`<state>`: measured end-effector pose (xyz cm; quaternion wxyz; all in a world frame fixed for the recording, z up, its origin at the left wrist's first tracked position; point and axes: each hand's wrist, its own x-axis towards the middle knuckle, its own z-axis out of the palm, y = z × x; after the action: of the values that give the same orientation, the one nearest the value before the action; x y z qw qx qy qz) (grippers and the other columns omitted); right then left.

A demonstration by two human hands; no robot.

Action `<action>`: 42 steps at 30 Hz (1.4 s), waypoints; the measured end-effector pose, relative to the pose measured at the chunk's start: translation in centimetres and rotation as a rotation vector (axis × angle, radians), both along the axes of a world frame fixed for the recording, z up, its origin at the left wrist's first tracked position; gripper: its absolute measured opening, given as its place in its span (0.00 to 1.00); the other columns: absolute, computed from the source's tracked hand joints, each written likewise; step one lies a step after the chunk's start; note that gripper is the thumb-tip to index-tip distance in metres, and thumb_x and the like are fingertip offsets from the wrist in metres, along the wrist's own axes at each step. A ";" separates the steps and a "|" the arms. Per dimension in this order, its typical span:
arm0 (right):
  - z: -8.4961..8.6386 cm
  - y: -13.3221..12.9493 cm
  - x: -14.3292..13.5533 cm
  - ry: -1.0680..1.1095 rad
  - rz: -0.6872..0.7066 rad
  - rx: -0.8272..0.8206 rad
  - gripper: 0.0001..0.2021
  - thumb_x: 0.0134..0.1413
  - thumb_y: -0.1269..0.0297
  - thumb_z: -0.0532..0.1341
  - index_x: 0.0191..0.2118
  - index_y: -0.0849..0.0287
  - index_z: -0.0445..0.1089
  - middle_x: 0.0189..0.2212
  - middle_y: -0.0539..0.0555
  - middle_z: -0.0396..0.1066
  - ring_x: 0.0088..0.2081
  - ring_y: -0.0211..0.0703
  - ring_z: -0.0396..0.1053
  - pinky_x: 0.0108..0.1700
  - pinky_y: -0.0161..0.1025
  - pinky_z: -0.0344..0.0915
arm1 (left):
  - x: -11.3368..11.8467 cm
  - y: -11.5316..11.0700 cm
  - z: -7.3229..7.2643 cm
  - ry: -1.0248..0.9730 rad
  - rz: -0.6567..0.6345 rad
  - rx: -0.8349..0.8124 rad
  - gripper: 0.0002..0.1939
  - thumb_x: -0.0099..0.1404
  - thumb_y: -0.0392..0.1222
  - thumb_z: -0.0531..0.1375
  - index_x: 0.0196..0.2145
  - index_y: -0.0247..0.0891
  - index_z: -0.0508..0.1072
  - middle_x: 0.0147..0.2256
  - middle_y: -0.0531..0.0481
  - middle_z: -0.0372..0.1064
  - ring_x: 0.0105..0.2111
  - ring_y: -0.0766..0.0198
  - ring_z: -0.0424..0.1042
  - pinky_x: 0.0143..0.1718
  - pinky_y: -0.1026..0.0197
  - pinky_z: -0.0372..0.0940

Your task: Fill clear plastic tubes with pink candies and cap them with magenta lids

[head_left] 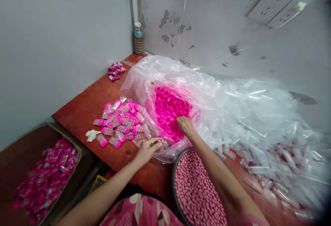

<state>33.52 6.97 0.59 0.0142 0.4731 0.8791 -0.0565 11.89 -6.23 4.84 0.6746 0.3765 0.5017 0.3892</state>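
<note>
My left hand point(149, 148) is closed around a small clear bottle point(162, 144) with pink balls in it, low over the front edge of a plastic bag point(165, 68). Inside the bag's mouth lies a heap of bright pink caps point(169, 107). My right hand point(186, 126) reaches into this heap from the right, its fingers bent and drawn together on the caps; what lies between the fingertips is hidden. Pink balls point(196, 188) fill a dark round basin point(174, 179) under my right forearm. Capped bottles of pink balls point(124, 122) form a pile left of the bag.
Empty clear bottles point(258, 160) spread over the red table point(85, 105) at right, partly under plastic. A carton point(77, 146) at lower left holds pink packets point(51, 170). More packets point(116, 70), crumpled tissue point(92, 135) and a flask point(138, 39) sit on the table.
</note>
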 end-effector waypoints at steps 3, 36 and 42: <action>-0.3 -0.4 0.2 -0.008 0.004 -0.002 0.10 0.55 0.68 0.48 0.37 0.61 0.65 0.34 0.58 0.66 0.38 0.45 0.60 0.39 0.39 0.53 | 0.4 0.1 -0.2 0.033 0.015 0.021 0.20 0.54 0.48 0.56 0.42 0.33 0.69 0.36 0.44 0.71 0.32 0.62 0.70 0.30 0.63 0.65; 10.1 -15.0 -2.6 0.688 -0.067 -0.174 0.07 0.54 0.63 0.52 0.38 0.58 0.61 0.29 0.53 0.65 0.31 0.39 0.63 0.34 0.36 0.60 | 1.9 -2.2 4.2 0.444 -0.157 0.643 0.13 0.59 0.39 0.52 0.41 0.38 0.71 0.37 0.47 0.71 0.36 0.63 0.69 0.39 0.63 0.62; 10.8 -17.7 -1.9 0.556 -0.050 -0.049 0.04 0.54 0.66 0.50 0.31 0.58 0.60 0.25 0.52 0.62 0.28 0.40 0.60 0.30 0.35 0.56 | 2.8 -4.0 4.8 0.510 -0.224 0.734 0.13 0.60 0.42 0.52 0.40 0.38 0.72 0.35 0.46 0.72 0.34 0.62 0.70 0.37 0.63 0.62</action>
<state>31.67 -10.76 11.39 -0.2178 0.4606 0.8355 -0.2058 14.72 -10.19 9.59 0.3897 0.7262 0.4367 0.3607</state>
